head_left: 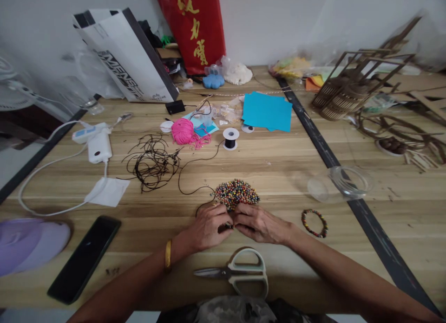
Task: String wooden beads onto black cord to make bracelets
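Observation:
My left hand and my right hand meet at the near edge of a heap of small multicoloured beads. Both have their fingers pinched together, tip to tip. A thin black cord winds from a white-flanged spool to my left hand, which seems to grip its end. What my right fingertips pinch is too small and hidden to make out. Off to the right lies a finished-looking beaded bracelet. Scissors with pale handles rest just below my hands, blades pointing left.
A tangle of black cord, pink yarn and blue sheets lie farther back. At left are a phone, a white power strip and a purple-and-white object. A clear plastic container stands right, near wooden models.

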Action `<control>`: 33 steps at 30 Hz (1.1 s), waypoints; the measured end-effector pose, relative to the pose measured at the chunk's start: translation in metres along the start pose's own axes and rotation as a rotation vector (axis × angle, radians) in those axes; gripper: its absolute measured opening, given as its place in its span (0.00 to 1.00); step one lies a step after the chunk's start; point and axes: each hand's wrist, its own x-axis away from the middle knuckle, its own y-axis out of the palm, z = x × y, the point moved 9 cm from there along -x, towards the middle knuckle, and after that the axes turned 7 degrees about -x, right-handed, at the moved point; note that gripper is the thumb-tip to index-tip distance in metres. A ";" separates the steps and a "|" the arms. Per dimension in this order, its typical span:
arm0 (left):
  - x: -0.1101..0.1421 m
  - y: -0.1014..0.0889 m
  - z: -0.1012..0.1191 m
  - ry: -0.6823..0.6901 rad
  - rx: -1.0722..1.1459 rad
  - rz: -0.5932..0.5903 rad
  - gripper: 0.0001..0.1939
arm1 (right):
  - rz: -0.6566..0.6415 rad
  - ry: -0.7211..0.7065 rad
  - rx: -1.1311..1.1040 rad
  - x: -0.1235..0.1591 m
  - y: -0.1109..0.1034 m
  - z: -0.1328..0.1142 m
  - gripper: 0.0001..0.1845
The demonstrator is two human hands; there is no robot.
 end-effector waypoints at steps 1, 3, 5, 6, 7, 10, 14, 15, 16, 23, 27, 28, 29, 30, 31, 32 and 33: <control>0.000 0.000 -0.001 -0.006 0.002 0.006 0.05 | 0.000 0.002 0.002 0.000 0.000 0.000 0.09; 0.001 0.001 -0.002 -0.013 0.011 0.011 0.05 | 0.002 0.006 0.004 -0.001 0.001 0.001 0.10; 0.001 0.001 -0.002 -0.011 0.019 0.011 0.05 | 0.003 0.010 0.004 -0.001 0.001 0.001 0.09; 0.001 0.001 -0.002 -0.008 0.024 0.012 0.05 | 0.006 0.012 0.001 -0.001 0.001 0.002 0.09; 0.001 0.001 -0.002 -0.005 0.028 0.015 0.05 | 0.011 0.014 -0.005 0.000 0.001 0.002 0.09; 0.001 0.000 -0.002 0.001 0.034 0.030 0.06 | 0.026 0.014 -0.034 0.000 0.000 0.002 0.10; 0.001 0.001 -0.002 -0.002 0.033 0.036 0.07 | 0.030 0.013 -0.052 0.000 -0.002 0.002 0.10; 0.001 0.001 -0.002 -0.005 0.030 0.036 0.07 | 0.031 0.013 -0.053 0.000 -0.002 0.002 0.10; 0.001 0.001 -0.002 -0.008 0.027 0.037 0.07 | 0.032 0.012 -0.053 0.000 -0.002 0.002 0.10; 0.000 0.001 -0.002 -0.028 -0.002 0.019 0.05 | 0.070 -0.005 -0.085 0.004 -0.007 0.001 0.06; -0.001 0.001 -0.003 -0.032 -0.013 0.015 0.05 | 0.158 -0.024 -0.002 0.010 -0.012 0.002 0.06; -0.001 0.001 -0.003 -0.031 -0.013 0.015 0.05 | 0.172 -0.029 0.014 0.012 -0.013 0.003 0.06; -0.001 0.001 -0.003 -0.030 -0.013 0.015 0.04 | 0.178 -0.031 0.019 0.012 -0.012 0.004 0.06; -0.001 0.001 -0.003 -0.030 -0.011 0.014 0.04 | 0.179 -0.031 0.016 0.013 -0.012 0.005 0.06; -0.001 0.001 -0.003 -0.030 -0.008 0.015 0.04 | 0.182 -0.029 0.007 0.013 -0.012 0.006 0.06; -0.001 0.001 -0.004 -0.032 -0.003 0.015 0.03 | 0.186 -0.025 -0.004 0.012 -0.012 0.007 0.06; -0.001 0.001 -0.004 -0.033 0.005 0.016 0.02 | 0.191 -0.020 -0.017 0.012 -0.013 0.008 0.06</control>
